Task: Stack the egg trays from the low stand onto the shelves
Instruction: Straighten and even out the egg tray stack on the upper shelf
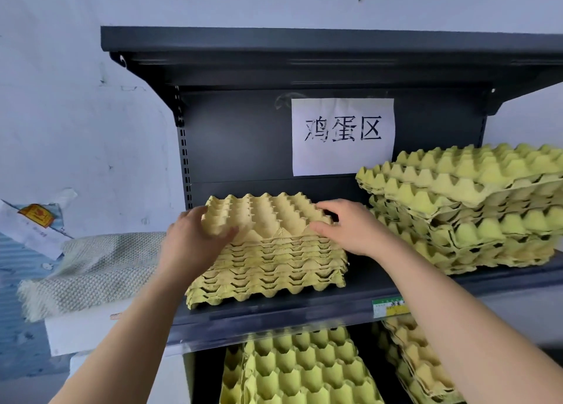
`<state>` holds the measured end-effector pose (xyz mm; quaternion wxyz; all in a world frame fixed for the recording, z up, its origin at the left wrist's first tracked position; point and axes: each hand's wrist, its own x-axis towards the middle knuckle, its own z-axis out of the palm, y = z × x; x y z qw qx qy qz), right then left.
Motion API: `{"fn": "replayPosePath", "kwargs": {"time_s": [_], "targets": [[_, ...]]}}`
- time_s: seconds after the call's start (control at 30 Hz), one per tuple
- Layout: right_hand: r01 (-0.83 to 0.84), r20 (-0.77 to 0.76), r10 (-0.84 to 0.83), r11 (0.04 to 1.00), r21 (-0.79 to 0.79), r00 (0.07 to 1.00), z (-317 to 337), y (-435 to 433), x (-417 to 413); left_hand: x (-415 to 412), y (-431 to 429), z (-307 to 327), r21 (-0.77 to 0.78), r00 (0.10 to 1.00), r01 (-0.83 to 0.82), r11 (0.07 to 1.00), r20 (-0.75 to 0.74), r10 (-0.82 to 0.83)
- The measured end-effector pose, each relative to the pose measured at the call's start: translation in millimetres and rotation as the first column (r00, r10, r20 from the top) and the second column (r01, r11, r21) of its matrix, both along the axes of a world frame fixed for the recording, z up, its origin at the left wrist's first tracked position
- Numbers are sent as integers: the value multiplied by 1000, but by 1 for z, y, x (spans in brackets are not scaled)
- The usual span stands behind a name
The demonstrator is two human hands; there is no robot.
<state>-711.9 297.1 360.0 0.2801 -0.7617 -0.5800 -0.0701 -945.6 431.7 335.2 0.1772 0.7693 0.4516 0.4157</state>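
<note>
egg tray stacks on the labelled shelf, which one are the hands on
The left stack, paler, shorter and neatly nested: the left hand and right hand grip its top at either side. The taller, greener right stack is not held.

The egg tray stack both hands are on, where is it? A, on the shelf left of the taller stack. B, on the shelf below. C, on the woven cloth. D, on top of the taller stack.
A: the left hand and right hand hold the top tray of the low stack, which sits on the dark shelf, left of the taller stack.
</note>
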Motion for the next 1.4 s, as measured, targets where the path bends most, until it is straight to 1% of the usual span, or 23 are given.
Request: {"fn": "replayPosePath", "kwargs": {"time_s": [0.03, 0.07, 0.23, 0.3, 0.4, 0.5, 0.67, 0.83, 0.9, 1.03, 1.13, 1.2, 1.27, 1.4], "targets": [[13, 30, -14, 1000, 28, 999, 4, -11, 0, 7, -8, 3, 89, 1000, -7, 996, -16, 9], [25, 51, -28, 998, 51, 998, 9, -23, 1, 15, -17, 6, 142, 1000, 7, 990, -20, -4], [121, 172, -137, 987, 101, 975, 35, -85, 17, 65, -67, 27, 266, 989, 138, 954, -88, -118], [160, 219, -183, 980, 119, 958, 44, -110, 33, 91, -88, 35, 299, 982, 184, 936, -92, -164], [212, 254, -243, 967, 142, 936, 56, -151, 65, 134, -121, 46, 312, 966, 260, 914, -79, -247], [275, 253, -312, 946, 169, 916, 68, -192, 106, 184, -153, 55, 338, 950, 312, 888, -105, -294], [339, 225, -384, 916, 214, 896, 83, -242, 206, 275, -203, 73, 360, 931, 364, 859, -113, -348], [359, 214, -385, 921, 151, 898, 94, -265, 295, 343, -235, 86, 308, 927, 373, 875, -158, -340], [362, 189, -377, 926, 110, 907, 95, -270, 322, 358, -238, 86, 287, 933, 355, 890, -158, -322], [337, 90, -340, 940, 52, 936, 92, -277, 361, 367, -239, 84, 263, 951, 303, 916, -152, -271], [299, -35, -298, 954, 22, 954, 87, -278, 383, 369, -244, 85, 236, 948, 303, 924, -172, -267], [247, -116, -241, 968, 39, 964, 85, -279, 393, 372, -246, 86, 238, 949, 304, 922, -163, -271], [201, -191, -182, 976, 87, 965, 83, -279, 400, 375, -246, 86, 257, 955, 290, 922, -136, -262], [196, -291, -135, 962, 191, 947, 79, -273, 405, 379, -243, 86, 258, 966, 258, 931, -39, -257]]}}
